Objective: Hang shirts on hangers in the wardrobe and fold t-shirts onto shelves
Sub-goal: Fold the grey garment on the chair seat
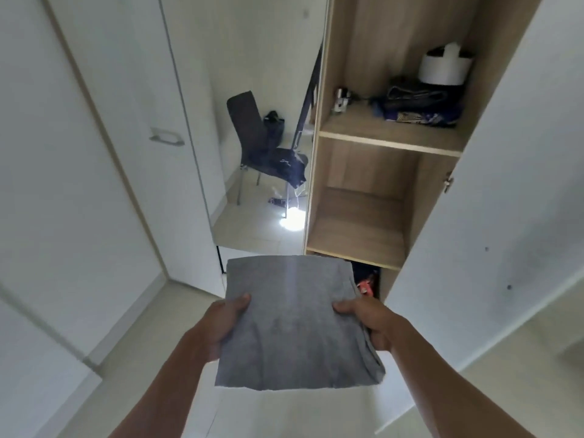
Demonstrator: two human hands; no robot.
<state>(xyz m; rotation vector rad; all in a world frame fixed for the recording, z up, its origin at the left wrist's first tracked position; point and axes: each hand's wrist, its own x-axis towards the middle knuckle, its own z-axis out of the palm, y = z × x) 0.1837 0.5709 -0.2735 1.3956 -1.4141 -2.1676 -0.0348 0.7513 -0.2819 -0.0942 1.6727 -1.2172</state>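
Pale tiled floor [252, 229], white wardrobe doors [79, 184], open wooden wardrobe [363, 172] with dark clothes on upper shelf [388, 134], bare middle shelf [357, 222]; dark chair [249, 134] mirrored beside. No legible writing. Folded grey t-shirt [294, 324] held flat before lower shelves, left hand [221, 324] and right hand [369, 320] clamped on its side edges, thumbs on top, fingers curled beneath.

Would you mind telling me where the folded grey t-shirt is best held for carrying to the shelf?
By its two side edges near the close end, from either side, as the left hand and right hand grip it now: thumbs on top, fingers beneath. The folded grey t-shirt is a flat, limp rectangle, so probably needs support underneath.
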